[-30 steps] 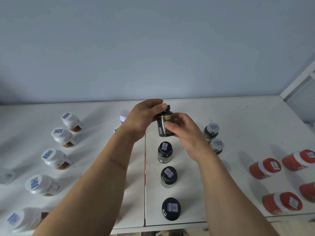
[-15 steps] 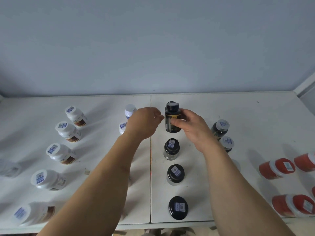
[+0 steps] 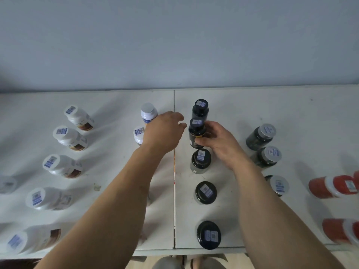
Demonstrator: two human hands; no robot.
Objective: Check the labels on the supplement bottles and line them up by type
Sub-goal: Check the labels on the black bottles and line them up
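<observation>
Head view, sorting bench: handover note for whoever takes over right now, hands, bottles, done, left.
Right hand: gripping the black-capped bottle, holding it in the centre column of black-capped bottles, second from the far end. Whether its base is on the table cannot be told.
Left hand: empty, fingers loosely open, beside that bottle, not touching it.
Done: white bottles lined up on the left, grey-capped dark bottles right of centre, red bottles far right.
Left: release the held bottle; two white-capped bottles behind the left hand look unsorted.
</observation>
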